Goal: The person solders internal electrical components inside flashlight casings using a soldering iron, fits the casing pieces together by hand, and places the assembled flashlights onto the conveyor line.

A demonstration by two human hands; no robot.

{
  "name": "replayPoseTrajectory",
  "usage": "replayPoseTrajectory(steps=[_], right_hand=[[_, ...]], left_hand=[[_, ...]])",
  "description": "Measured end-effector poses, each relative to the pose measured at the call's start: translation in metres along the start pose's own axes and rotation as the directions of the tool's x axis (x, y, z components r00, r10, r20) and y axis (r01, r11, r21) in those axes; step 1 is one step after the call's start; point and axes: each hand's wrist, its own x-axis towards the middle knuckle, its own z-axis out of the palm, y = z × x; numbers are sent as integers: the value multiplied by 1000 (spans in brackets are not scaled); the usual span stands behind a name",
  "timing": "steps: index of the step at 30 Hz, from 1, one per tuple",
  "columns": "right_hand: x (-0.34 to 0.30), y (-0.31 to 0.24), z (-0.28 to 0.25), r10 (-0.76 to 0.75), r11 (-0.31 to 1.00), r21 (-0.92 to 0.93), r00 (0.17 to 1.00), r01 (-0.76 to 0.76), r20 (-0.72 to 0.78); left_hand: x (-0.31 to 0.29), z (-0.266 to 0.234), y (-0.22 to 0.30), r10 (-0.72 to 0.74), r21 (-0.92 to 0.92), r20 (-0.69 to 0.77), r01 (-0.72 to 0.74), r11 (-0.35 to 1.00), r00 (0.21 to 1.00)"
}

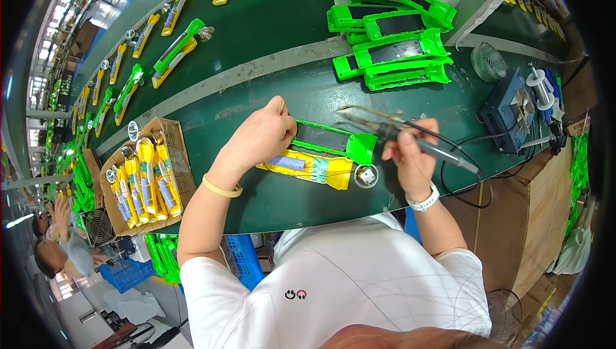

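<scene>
L grip: closed, L end of green casing. R grip: closed round soldering iron. I'd brace casing, keep tip off plastic.

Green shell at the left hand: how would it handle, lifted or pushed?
Probably light and stiff: the green shell looks like thin, hollow moulded plastic. Pushed, it would likely slide or rock rather than roll, given its long, trough-like shape.

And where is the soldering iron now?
In the head view, the soldering iron is right of centre, held in the right hand, its tip near a green casing.
</scene>
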Motion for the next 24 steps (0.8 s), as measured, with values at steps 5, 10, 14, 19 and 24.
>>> replayPoseTrajectory(steps=[5,10,14,19,24], right_hand=[[43,-27,-47,-221,958,150,963,243,-152],[99,-54,-42,-382,923,7,920,384,-81],[128,-71,-39,-438,875,-229,899,427,2],[174,-72,-72,-419,849,-364,908,382,-25],[174,-67,-88,-401,882,-316,909,350,-113]], left_hand=[[-3,4,-4,44,16,-4,-44,999,999],[-5,0,5,25,17,4,-25,1000,1000],[-3,-2,12,14,6,42,-15,1000,999],[1,2,13,-16,-4,39,16,1000,999],[8,7,15,39,-11,22,-38,999,999]])
